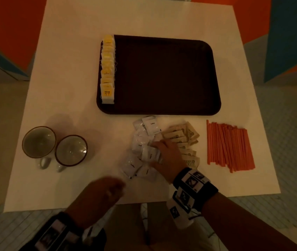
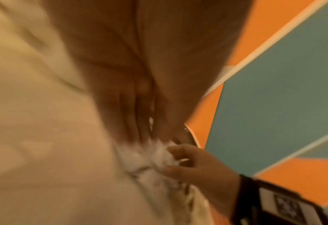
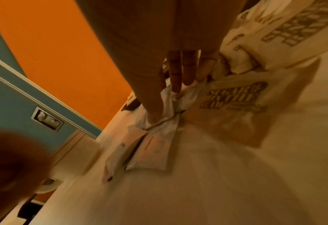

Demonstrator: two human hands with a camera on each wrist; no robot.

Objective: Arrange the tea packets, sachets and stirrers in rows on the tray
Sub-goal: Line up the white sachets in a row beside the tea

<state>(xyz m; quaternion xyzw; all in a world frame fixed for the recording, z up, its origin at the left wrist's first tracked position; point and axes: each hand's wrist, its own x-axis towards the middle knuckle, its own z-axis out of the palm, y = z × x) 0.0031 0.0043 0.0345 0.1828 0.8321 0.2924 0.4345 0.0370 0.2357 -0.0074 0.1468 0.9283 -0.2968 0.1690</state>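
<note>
A dark brown tray (image 1: 165, 75) lies mid-table, with a row of yellow tea packets (image 1: 107, 69) along its left edge. In front of it sit a heap of white sachets (image 1: 140, 140), brown sugar sachets (image 1: 180, 136) and orange stirrers (image 1: 229, 145). My right hand (image 1: 160, 149) is down on the white heap; in the right wrist view its thumb and fingers (image 3: 175, 82) pinch crumpled white sachets (image 3: 168, 103). My left hand (image 1: 116, 187) hovers blurred over the table's near edge, fingers loose and holding nothing.
Two empty mugs (image 1: 39, 142) (image 1: 71, 150) stand at the front left of the white table (image 1: 71, 87). Orange and blue walls surround the table; tiled floor lies below its edges.
</note>
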